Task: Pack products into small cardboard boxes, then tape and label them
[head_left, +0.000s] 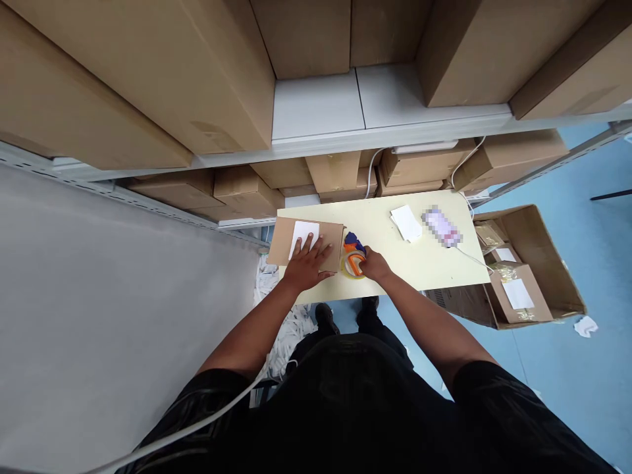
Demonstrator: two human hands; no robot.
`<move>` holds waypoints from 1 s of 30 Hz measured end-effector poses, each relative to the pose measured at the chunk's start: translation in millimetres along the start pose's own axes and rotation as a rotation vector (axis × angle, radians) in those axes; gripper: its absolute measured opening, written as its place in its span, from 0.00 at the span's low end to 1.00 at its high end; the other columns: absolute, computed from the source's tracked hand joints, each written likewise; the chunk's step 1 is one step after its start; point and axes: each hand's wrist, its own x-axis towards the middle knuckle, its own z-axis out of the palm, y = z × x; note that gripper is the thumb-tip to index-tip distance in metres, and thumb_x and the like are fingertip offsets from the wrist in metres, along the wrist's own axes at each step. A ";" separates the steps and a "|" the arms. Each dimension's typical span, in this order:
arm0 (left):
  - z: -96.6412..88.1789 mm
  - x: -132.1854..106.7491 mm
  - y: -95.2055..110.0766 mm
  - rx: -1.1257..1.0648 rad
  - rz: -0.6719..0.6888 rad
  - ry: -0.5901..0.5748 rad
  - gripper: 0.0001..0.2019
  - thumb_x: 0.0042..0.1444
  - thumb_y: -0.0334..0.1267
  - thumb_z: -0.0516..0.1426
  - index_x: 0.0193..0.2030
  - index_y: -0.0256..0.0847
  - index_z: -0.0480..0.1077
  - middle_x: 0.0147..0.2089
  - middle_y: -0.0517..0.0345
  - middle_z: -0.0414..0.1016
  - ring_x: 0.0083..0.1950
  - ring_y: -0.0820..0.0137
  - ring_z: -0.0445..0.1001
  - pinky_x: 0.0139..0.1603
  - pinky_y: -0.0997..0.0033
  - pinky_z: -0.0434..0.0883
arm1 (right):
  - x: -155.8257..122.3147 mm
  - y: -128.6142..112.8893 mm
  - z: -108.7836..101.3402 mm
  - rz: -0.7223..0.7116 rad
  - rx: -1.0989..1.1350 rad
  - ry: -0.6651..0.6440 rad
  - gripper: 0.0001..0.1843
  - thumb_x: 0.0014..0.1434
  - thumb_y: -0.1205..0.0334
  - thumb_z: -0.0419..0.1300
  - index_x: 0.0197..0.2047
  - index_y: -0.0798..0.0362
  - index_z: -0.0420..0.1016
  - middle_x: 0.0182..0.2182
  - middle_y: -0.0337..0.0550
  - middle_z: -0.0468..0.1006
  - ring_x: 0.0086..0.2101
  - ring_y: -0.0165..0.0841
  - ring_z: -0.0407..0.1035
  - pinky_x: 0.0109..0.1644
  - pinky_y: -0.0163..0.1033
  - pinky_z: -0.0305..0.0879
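My left hand [307,264] lies flat with spread fingers on a small cardboard box [281,242] at the left end of the table. Partly under those fingers is a white label [305,232] on the box's top. My right hand [375,264] is wrapped round a tape dispenser [354,245] with orange and blue parts and a roll of clear yellowish tape. The dispenser is close to the box's right edge; whether it touches the box I cannot tell.
On the cream table [395,270] lie white papers [406,223] and a blurred phone-like object [441,226] with a cable. A large open carton [560,276] holding labelled boxes stands at the right. Shelves [318,115] with cartons overhang the back. White paper strips [291,329] cover the floor at left.
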 end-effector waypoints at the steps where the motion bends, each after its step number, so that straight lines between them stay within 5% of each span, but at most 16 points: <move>1: 1.1 0.7 0.7 0.001 -0.001 -0.005 0.42 0.62 0.66 0.55 0.78 0.50 0.53 0.82 0.51 0.42 0.82 0.47 0.31 0.78 0.38 0.31 | -9.0 9.4 2.5 -0.007 -0.021 0.004 0.28 0.62 0.64 0.59 0.65 0.53 0.65 0.48 0.54 0.82 0.42 0.43 0.78 0.39 0.38 0.65; 5: 2.3 0.9 1.5 0.008 0.000 -0.009 0.43 0.62 0.65 0.55 0.78 0.48 0.52 0.82 0.50 0.41 0.82 0.48 0.30 0.78 0.38 0.30 | -59.2 63.3 14.8 -0.087 -0.161 -0.019 0.27 0.61 0.68 0.58 0.64 0.52 0.67 0.47 0.53 0.81 0.46 0.44 0.77 0.44 0.39 0.65; 8: 4.0 1.8 5.3 -0.005 -0.015 0.008 0.42 0.62 0.64 0.55 0.78 0.48 0.52 0.82 0.50 0.41 0.82 0.47 0.30 0.78 0.37 0.30 | -85.9 78.1 24.5 -0.154 -0.251 -0.103 0.25 0.62 0.65 0.59 0.63 0.50 0.68 0.47 0.53 0.80 0.46 0.45 0.76 0.45 0.40 0.65; 16: 5.9 3.7 21.0 0.019 -0.056 0.015 0.41 0.64 0.62 0.53 0.78 0.45 0.52 0.82 0.48 0.39 0.82 0.47 0.29 0.77 0.37 0.29 | -49.2 -32.9 43.5 -0.435 -0.400 -0.126 0.26 0.63 0.69 0.57 0.65 0.49 0.68 0.52 0.58 0.80 0.51 0.46 0.76 0.53 0.46 0.68; 19: 0.6 4.5 19.1 -0.018 -0.056 0.018 0.39 0.66 0.60 0.53 0.77 0.43 0.55 0.82 0.49 0.42 0.82 0.47 0.32 0.78 0.38 0.31 | -48.9 -46.4 46.6 -0.464 -0.361 -0.149 0.29 0.62 0.70 0.57 0.66 0.50 0.66 0.53 0.57 0.80 0.50 0.45 0.76 0.53 0.45 0.68; 24: -10.0 -13.8 -3.5 -0.178 -0.141 0.144 0.29 0.70 0.52 0.49 0.73 0.42 0.62 0.79 0.50 0.51 0.81 0.57 0.42 0.79 0.48 0.43 | -69.5 13.4 37.3 -0.297 -0.075 -0.117 0.22 0.56 0.71 0.59 0.54 0.51 0.76 0.49 0.49 0.82 0.49 0.42 0.76 0.50 0.38 0.67; 27: -4.5 -39.2 -29.4 -0.296 -0.368 0.335 0.27 0.68 0.50 0.53 0.70 0.43 0.64 0.79 0.47 0.53 0.81 0.54 0.43 0.79 0.46 0.45 | -71.6 66.3 30.0 -0.112 0.114 -0.019 0.16 0.55 0.72 0.58 0.46 0.52 0.77 0.44 0.46 0.82 0.45 0.40 0.76 0.45 0.35 0.67; 30: 14.1 -61.8 -54.6 -0.590 -0.639 0.419 0.40 0.60 0.52 0.61 0.74 0.38 0.56 0.79 0.39 0.50 0.79 0.46 0.48 0.77 0.43 0.50 | -58.9 103.9 24.9 0.082 0.205 0.117 0.14 0.57 0.70 0.57 0.46 0.55 0.77 0.37 0.46 0.82 0.39 0.38 0.77 0.39 0.34 0.65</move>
